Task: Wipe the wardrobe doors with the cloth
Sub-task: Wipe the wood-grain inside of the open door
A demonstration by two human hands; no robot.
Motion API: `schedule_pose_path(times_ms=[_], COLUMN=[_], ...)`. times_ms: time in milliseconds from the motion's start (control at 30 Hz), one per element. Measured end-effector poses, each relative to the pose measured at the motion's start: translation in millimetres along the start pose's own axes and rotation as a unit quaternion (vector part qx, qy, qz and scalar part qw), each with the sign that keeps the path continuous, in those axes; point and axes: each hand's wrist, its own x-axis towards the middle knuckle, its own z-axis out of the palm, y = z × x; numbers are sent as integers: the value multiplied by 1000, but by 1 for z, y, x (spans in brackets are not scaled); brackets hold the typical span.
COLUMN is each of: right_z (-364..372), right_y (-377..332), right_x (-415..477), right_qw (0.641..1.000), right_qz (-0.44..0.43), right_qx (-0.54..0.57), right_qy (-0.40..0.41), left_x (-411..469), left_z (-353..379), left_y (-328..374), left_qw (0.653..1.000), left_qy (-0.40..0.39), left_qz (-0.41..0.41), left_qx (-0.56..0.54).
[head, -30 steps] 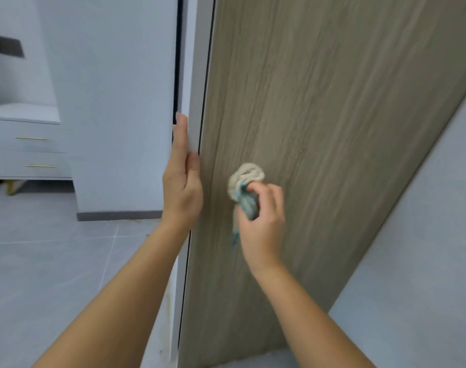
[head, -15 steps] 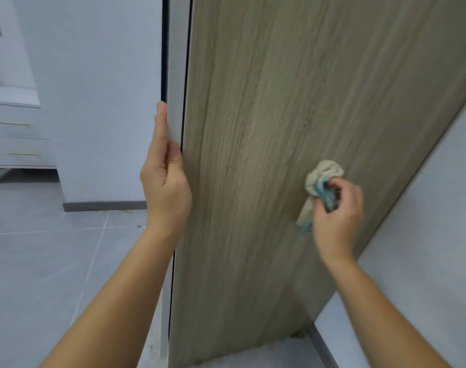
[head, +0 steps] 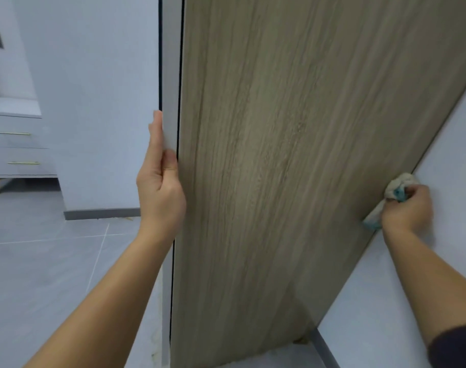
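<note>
Wardrobe door (head: pixel 293 155), a tall panel of pale grey-brown wood grain, fills the middle and right of the head view and leans across the frame, its lower corner down near the floor (head: pixel 40 261). Along its left side runs a white edge strip (head: pixel 170 75), with a dark gap just beside it.

The left hand (head: pixel 160 192) grips that strip at about mid-height: the thumb presses on the near face and the fingers reach up along the far side, so the hand is closed around the door's edge. The bare forearm comes up from the lower left.

The cloth (head: pixel 396 187) is a bunched beige wad with a teal patch. It sits at the door's right edge, just where the wood meets the pale wall (head: pixel 425 261), and touches the panel there. The right hand (head: pixel 407 211) holds it with curled fingers, knuckles toward the camera, and a loose tail of fabric hangs out below the fist toward the lower left (its tip shows teal too). A dark sleeve (head: pixel 455 346) shows at the bottom right corner.

Well apart to the left stands a pale drawer unit (head: pixel 16 147) with two thin brass handles (head: pixel 12 133), one above the other. A grey skirting (head: pixel 101 213) runs along the foot of the far wall, above the grey floor tiles.
</note>
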Motion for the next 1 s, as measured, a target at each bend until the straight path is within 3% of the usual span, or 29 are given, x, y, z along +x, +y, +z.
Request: schedule_pose_path(times_ms=[133,233,367,567,833,933,1000], right_z=[-6,-11,-17,-30,-38,-45,-48], right_y=[-12,-31,-76,-160,-169,-172,-175], right_x=[-24,-76,-165,-280,-288,-282,-278], right_qw=[999,991,955,896,896,884,855], right_qz=[-14,-80,-201,-251,-179,-85,2], right_qx=[44,96,188,300,327,354,406], right_qy=[-20,-53,-110,-212,-242,-293,-324], left_x=[1,2,3,9,5,-9,-18], left_z=[-10,-12,-17,-30,-41,-44,-52], left_y=[3,5,7,7,9,6,1], left_qw=[999,999,998,996,991,979,962], left_qy=[-32,-42,-59,-90,-105,-66,-50], left_qz=[-13,-23,-27,-23,6,87,161], left_qx=[-2,-8,-1,5,82,174,217])
